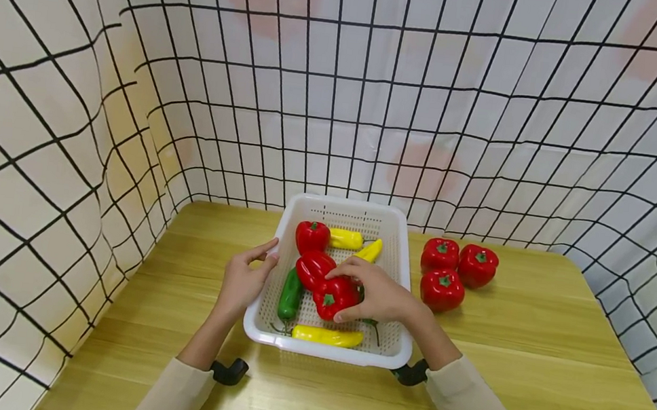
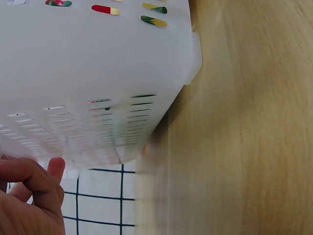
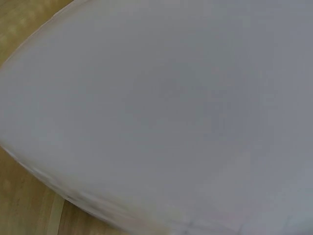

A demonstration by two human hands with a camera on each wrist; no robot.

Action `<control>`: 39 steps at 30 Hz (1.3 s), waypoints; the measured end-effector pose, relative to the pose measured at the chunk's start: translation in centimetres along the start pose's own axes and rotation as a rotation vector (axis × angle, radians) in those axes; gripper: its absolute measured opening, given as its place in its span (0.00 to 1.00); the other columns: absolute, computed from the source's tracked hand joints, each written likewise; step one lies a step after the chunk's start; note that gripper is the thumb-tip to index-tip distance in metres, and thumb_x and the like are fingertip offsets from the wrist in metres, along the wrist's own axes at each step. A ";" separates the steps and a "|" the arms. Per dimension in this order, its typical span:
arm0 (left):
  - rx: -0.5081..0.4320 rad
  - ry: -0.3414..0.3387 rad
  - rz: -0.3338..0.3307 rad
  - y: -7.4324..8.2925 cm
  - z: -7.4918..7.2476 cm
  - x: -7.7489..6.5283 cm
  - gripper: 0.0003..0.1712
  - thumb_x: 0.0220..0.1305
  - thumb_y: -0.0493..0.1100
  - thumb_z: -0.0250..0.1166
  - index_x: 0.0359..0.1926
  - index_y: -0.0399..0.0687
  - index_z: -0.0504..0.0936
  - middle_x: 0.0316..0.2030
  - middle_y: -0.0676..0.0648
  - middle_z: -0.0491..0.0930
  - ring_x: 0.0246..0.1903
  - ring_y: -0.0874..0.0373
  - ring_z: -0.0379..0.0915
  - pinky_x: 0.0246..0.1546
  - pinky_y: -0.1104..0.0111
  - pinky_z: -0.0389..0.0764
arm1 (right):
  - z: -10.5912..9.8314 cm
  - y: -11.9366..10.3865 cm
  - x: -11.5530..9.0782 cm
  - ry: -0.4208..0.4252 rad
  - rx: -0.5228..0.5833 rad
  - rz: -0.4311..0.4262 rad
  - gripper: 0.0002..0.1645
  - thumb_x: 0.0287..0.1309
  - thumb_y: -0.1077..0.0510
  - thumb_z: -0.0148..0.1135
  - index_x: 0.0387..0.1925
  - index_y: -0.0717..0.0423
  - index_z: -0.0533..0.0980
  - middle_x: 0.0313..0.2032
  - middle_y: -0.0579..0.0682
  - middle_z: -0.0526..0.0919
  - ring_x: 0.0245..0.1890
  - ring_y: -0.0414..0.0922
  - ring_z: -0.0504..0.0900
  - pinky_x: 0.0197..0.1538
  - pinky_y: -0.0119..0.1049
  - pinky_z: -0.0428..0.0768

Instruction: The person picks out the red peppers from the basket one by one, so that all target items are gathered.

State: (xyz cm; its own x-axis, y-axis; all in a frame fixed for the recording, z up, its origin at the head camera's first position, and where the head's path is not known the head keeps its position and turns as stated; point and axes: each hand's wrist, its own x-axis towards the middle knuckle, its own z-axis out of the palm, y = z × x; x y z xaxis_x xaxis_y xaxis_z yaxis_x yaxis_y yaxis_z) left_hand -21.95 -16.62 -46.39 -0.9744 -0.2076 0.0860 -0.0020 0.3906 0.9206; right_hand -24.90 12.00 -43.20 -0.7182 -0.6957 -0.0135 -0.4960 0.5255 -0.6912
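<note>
A white plastic basket [image 1: 258, 338] with slotted walls stands on the wooden table. My left hand [image 1: 244, 280] holds its left rim with thumb and fingers; in the left wrist view the curled fingers are by the wall. My right hand [image 1: 382, 295] reaches inside and grips a red bell pepper [image 1: 330, 300], thumb in front and fingers over the top. Against it lies another red pepper [image 1: 314, 268], with a third red bell pepper [image 1: 312, 237] behind. Around them are a green pepper [image 1: 290, 295] and several yellow peppers [image 1: 327, 336]. Another green one is mostly hidden under my right hand.
Three red bell peppers [image 1: 442, 289] cluster on the table [image 1: 530, 366] right of the basket. A black-and-white grid cloth [image 1: 378, 102] hangs behind and along both sides. Something pale and blurred, apparently the basket wall, fills most of the right wrist view.
</note>
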 end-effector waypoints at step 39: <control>-0.028 -0.026 -0.018 0.1 0.0 -0.1 0.22 0.73 0.53 0.64 0.65 0.65 0.82 0.48 0.41 0.81 0.34 0.51 0.83 0.33 0.63 0.90 | -4.4 0.3 -6.7 0.544 0.176 0.040 0.44 0.51 0.51 0.79 0.70 0.43 0.72 0.64 0.51 0.79 0.56 0.53 0.81 0.52 0.38 0.86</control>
State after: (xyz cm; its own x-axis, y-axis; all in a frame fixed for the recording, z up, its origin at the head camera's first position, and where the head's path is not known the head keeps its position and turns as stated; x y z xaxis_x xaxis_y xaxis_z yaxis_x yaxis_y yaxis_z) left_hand -21.83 -16.58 -46.34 -0.9798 -0.1908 0.0597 -0.0137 0.3621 0.9320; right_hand -22.38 19.02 -40.13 -0.9056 -0.3006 0.2992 -0.4079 0.4244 -0.8084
